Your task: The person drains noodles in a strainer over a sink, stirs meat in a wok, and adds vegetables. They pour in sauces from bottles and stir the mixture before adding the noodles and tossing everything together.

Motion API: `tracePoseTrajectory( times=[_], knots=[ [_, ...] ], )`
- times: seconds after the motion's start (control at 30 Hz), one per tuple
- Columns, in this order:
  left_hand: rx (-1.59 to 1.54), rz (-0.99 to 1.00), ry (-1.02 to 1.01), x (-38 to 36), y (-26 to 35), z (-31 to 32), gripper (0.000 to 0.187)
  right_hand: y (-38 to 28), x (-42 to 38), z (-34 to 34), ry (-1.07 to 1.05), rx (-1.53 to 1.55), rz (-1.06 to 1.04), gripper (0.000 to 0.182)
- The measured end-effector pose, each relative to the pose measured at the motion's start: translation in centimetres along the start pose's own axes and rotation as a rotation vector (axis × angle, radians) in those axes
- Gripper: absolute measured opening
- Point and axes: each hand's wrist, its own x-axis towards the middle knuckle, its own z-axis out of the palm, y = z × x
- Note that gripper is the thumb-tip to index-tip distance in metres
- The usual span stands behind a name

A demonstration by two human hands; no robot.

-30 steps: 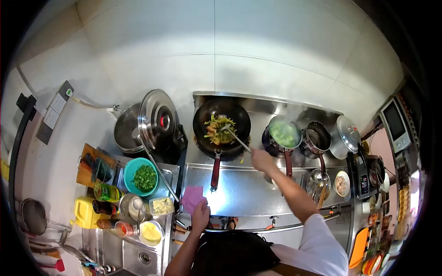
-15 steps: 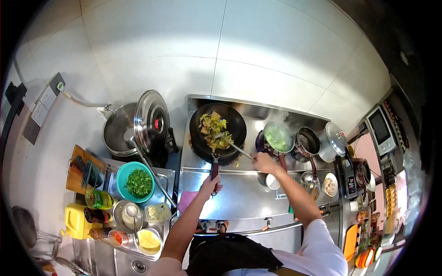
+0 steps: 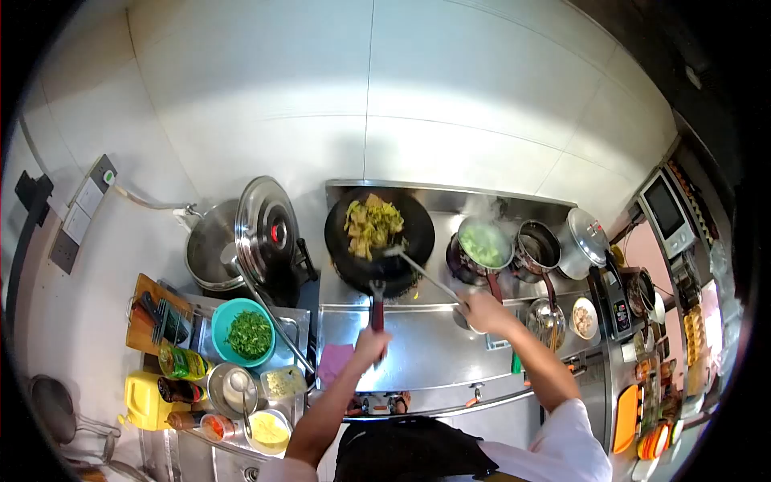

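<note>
A black wok (image 3: 344,271) sits on the stove, its dark handle (image 3: 377,313) toward me. My left hand (image 3: 372,345) is wrapped round that handle. In the far half of the wok lies a pile of stir-fried food (image 3: 372,225), yellow-green leaves with brownish pieces. My right hand (image 3: 488,312) is closed on the end of a long metal spatula (image 3: 430,275). The spatula's blade reaches into the wok at the near right edge of the food. Below my right hand a white cup (image 3: 464,321) is partly hidden.
To the right stand a steaming pot of greens (image 3: 482,243), a dark saucepan (image 3: 536,245) and a pressure cooker (image 3: 584,235). At left are a lidded stockpot (image 3: 207,257), a teal bowl (image 3: 222,333) of chopped greens, bottles and a yellow jug (image 3: 148,402). A pink cloth (image 3: 333,363) lies near the counter's front.
The food has shifted toward the far side of the wok. The spatula has drawn back toward me and right; the wok is tilted differently. The whole view has shifted slightly.
</note>
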Motion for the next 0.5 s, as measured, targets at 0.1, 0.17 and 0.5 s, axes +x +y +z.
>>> tracePoseTrajectory(
  times=[0.1, 0.17, 0.5],
  knots=[
    [0.082, -0.04, 0.041, -2.1, -3.0, -0.8, 0.018, -0.8, 1.1, -0.8, -0.094, 0.022, 0.02, 0.023],
    [-0.08, -0.204, -0.089, -1.7, 2.3, -1.6, 0.019, -1.9, 3.0, 1.0, -0.189, 0.041, 0.083, 0.025],
    [-0.187, -0.166, -0.007, -0.1, 5.5, -1.3, 0.022, -2.2, 3.1, -1.5, -0.11, 0.034, 0.044, 0.021]
  ],
)
